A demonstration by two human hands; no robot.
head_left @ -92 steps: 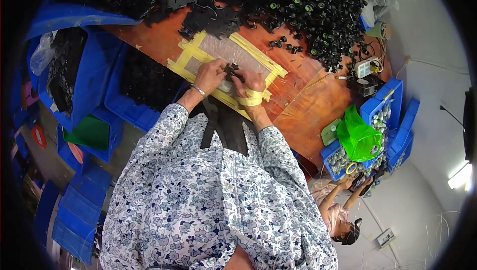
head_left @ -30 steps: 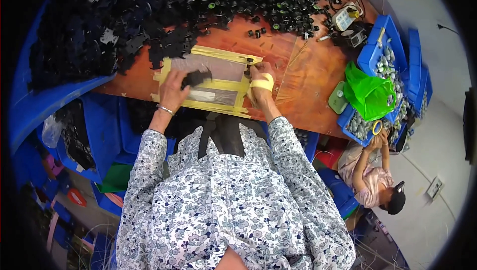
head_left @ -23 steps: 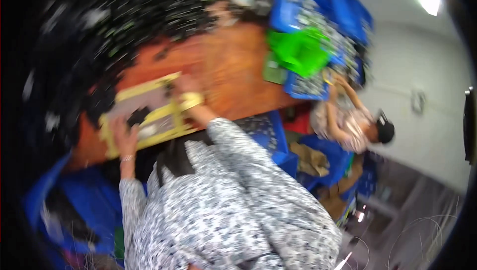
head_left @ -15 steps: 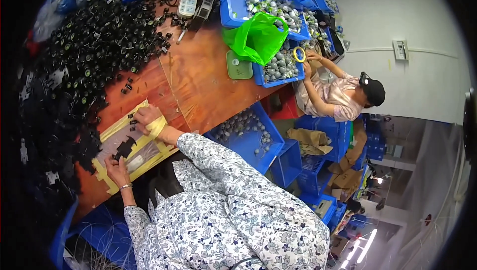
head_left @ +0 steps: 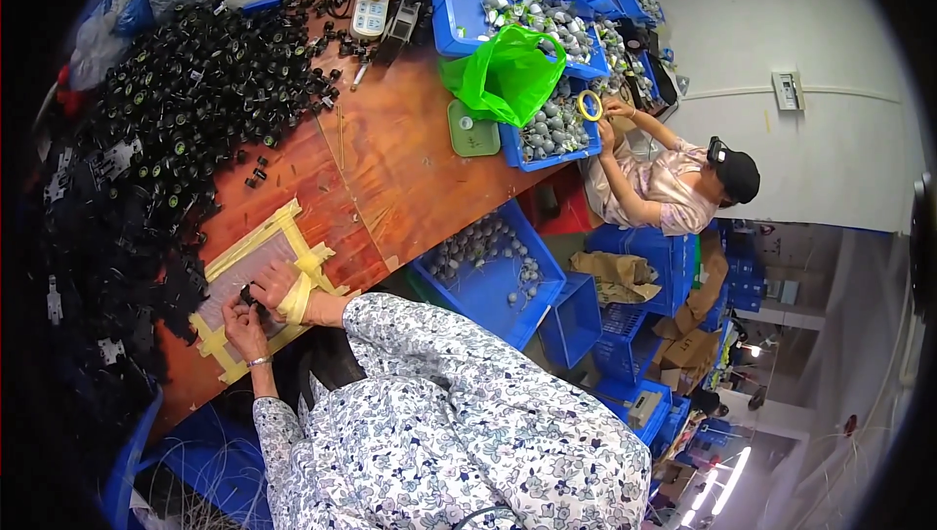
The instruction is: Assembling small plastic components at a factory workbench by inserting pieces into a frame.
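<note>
Over a mat edged with yellow tape [head_left: 276, 227], my two hands meet around a black plastic part [head_left: 251, 295]. My left hand [head_left: 245, 329] pinches it from the near left side. My right hand [head_left: 276, 286], with yellow tape wrapped about the palm and wrist, presses against the part with bent fingers. Most of the part is hidden by my fingers, and whether a small wheel is among them is too small to tell. Flat black plastic parts [head_left: 174, 291] lie heaped left of the mat. Beyond them spreads a big pile of small black wheels [head_left: 210, 91].
A power strip [head_left: 370, 8], a green lidded box [head_left: 473, 130] and a bright green bag [head_left: 508, 76] are on the wooden table [head_left: 390, 179]. Blue crates [head_left: 556, 157] hold grey bulb-shaped pieces. At the right, a co-worker [head_left: 664, 183] holds a yellow ring. Another blue crate [head_left: 493, 281] stands below the table edge.
My right hand has come from the far side of the mat, beside small black wheels, to my left hand. The flat black part, plainly visible before, is now mostly covered by fingers.
</note>
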